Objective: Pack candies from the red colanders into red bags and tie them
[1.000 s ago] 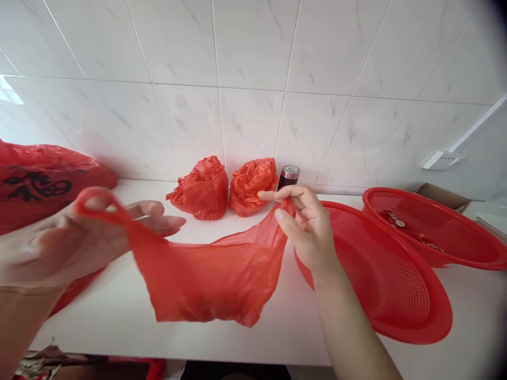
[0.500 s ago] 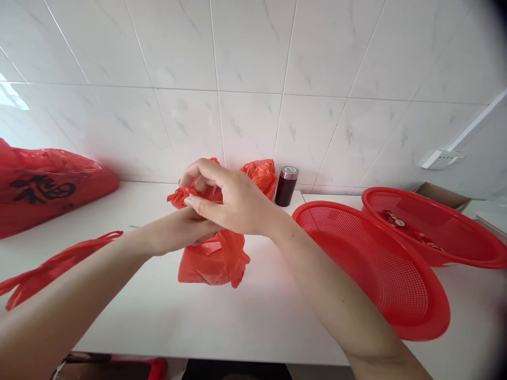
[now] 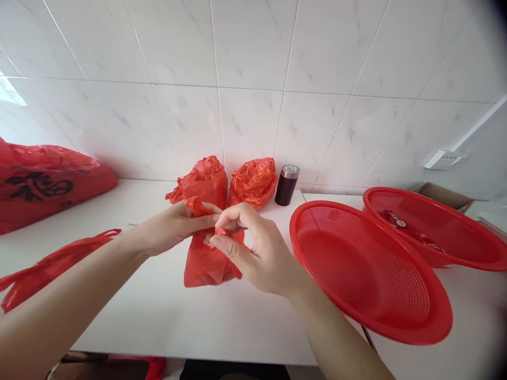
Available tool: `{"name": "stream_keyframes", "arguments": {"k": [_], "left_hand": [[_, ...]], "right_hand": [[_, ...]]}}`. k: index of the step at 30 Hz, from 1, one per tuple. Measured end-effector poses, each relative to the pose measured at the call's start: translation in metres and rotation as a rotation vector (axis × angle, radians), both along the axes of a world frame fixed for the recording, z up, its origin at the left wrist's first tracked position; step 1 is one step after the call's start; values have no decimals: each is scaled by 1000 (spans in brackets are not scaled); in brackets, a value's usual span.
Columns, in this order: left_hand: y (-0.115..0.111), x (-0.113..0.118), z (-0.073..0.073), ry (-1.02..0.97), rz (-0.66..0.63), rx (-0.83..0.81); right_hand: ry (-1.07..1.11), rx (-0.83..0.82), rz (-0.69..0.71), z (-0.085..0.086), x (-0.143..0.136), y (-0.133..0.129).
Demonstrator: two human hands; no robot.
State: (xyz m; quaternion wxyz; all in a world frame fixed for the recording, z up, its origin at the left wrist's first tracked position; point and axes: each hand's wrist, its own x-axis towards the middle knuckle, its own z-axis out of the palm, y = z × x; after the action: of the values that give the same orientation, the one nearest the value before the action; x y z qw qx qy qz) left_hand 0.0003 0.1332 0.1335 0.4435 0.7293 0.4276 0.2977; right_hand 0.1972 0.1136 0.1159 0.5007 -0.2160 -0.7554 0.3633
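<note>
A filled red plastic bag (image 3: 208, 264) stands on the white table in front of me, its top gathered and twisted. My left hand (image 3: 178, 224) grips the bunched neck, with a loop of red plastic poking up above its fingers. My right hand (image 3: 253, 248) pinches the same top from the right, thumb and forefinger closed on a bit of the plastic. Just behind are two more filled red bags, a left one (image 3: 208, 182) and a right one (image 3: 253, 182), both with crumpled tops. What the bags contain is hidden.
Right of my hands sits a red perforated basket (image 3: 344, 264); a second basket (image 3: 463, 232) behind it holds small red packets. A dark cylinder with a silver lid (image 3: 287, 184) stands near the wall. At left are a large red bag (image 3: 51, 184) and flattened red bags (image 3: 59, 261).
My right hand has come down and to the right, from above the left wrist to beside the bag's neck. My hands no longer cross, and the bags behind show more.
</note>
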Motion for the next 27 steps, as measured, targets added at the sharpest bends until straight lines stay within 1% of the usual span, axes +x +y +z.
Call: {"name": "stream_keyframes", "arguments": {"k": [1,3,4,5,6,8,10,11,12,14,16,17,18,19,21,23,24,25,27], "left_hand": [[0,-2,0,58,-29,-12],[0,-4,-2,157,-70,-69],[-1,-4,-5,197,-36,-29],[-1,-4,-8,243,7,47],[-1,-2,-13,292,55,160],[-1,1,-24,388,170,451],[-2,4,-35,453,258,703],[-3,4,-41,463,281,781],[-4,4,-45,458,298,826],[-6,3,-51,421,325,855],[-8,2,-53,387,329,853],[-10,1,-53,385,314,847],[-11,0,-53,394,290,835],[-13,-2,-53,411,265,817],[-17,-8,-56,453,237,758],[-24,-19,-63,497,234,677],[-28,-26,-68,508,237,637],[-34,-35,-74,510,248,594],[-46,-51,-87,491,285,515]], "right_hand": [[19,-3,-28,-2,-2,1],[75,-77,-63,-13,-8,12],[83,-138,-48,-21,-13,20],[76,-200,-22,-29,-18,29],[62,-253,1,-39,-23,37],[64,-342,36,-55,-32,49],[124,-440,113,-66,-36,53],[152,-490,173,-68,-36,53],[169,-534,231,-69,-35,52],[170,-582,313,-68,-31,49],[153,-597,344,-66,-28,45],[147,-592,328,-65,-27,43],[142,-567,282,-65,-27,42],[132,-517,203,-66,-28,40],[74,-361,-5,-70,-29,41],[0,-210,-180,-78,-26,46],[-21,-179,-247,-83,-23,50],[-26,-185,-303,-90,-19,57],[-12,-259,-395,-106,-11,72]]}}
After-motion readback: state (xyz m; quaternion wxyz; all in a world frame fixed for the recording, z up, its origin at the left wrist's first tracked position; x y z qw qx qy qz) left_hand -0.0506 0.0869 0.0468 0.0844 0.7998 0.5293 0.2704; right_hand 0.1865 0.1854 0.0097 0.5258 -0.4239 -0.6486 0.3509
